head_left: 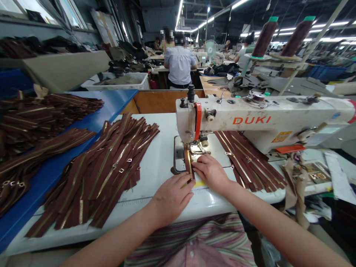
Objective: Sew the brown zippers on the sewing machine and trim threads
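Note:
A brown zipper with a brass-coloured chain runs under the presser foot of a white DUKI industrial sewing machine. My left hand holds the zipper's near end at the machine bed, and my right hand presses its fingertips on the zipper just in front of the foot. A large pile of similar brown zippers lies to the left of my hands. Another pile of them lies beneath the machine's arm to the right.
More brown zippers lie on a blue board at the left. Thread cones stand behind the machine, and grey cut pieces cover the table beyond it. A co-worker in a pale shirt sits farther back, next to a white bin.

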